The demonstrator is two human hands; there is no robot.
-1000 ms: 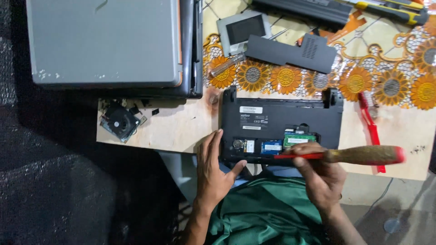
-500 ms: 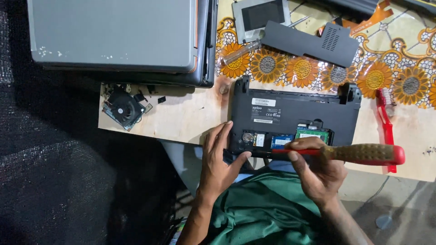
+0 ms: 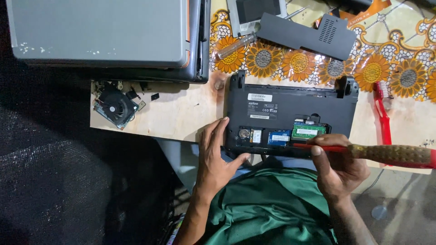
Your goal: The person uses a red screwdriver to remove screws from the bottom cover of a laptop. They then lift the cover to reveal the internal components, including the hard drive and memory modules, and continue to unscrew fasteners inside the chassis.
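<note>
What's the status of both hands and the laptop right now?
Left hand steadies the upturned black laptop. Right hand grips screwdriver. Bottom bay open; nothing in the way.

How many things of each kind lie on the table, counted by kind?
Laptops: 2, the small black laptop held by the left hand, and the big grey laptop
Screwdrivers: 2, wooden-handled screwdriver in the right hand, clear-handled screwdriver
Black cover panel: 1
Cooling fan: 1
Red toothbrush: 1
Total: 7

netbook (image 3: 290,118) on board (image 3: 181,118) | fan (image 3: 116,106) left | toothbrush (image 3: 383,115) right | cover panel (image 3: 306,34) behind
</note>
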